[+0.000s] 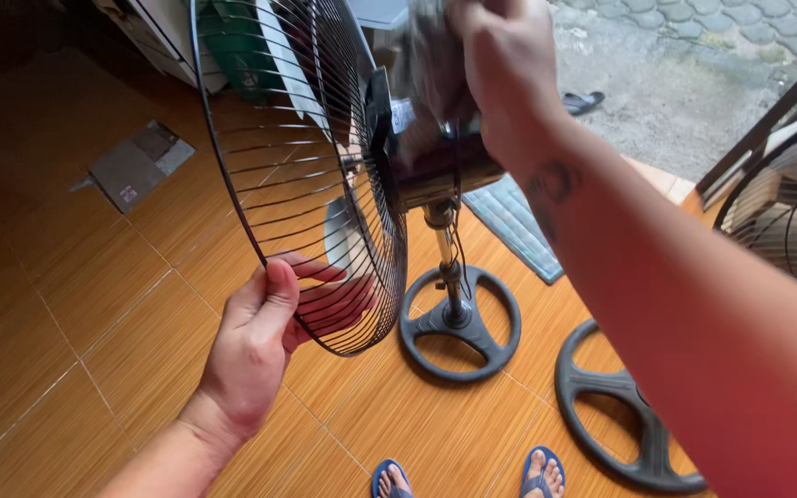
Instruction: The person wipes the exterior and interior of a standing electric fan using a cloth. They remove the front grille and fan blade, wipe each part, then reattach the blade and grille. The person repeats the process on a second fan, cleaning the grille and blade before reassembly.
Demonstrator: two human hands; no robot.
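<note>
A standing fan rises in front of me on a chrome pole [446, 258] from a round dark base [459, 323]. My left hand [255, 341] grips the lower rim of its black wire grille [297, 166], thumb on the outside. My right hand [495, 65] presses a grey cloth [431, 46] on top of the shiny motor housing [440, 161] behind the grille. The cloth is blurred.
A second fan stands at right, with its grille [786, 212] and dark round base [629, 415]. A striped mat [514, 221] lies by the doorway. Flattened cardboard [136, 161] lies on the orange tile floor. My feet in blue sandals [463, 480] are at the bottom edge.
</note>
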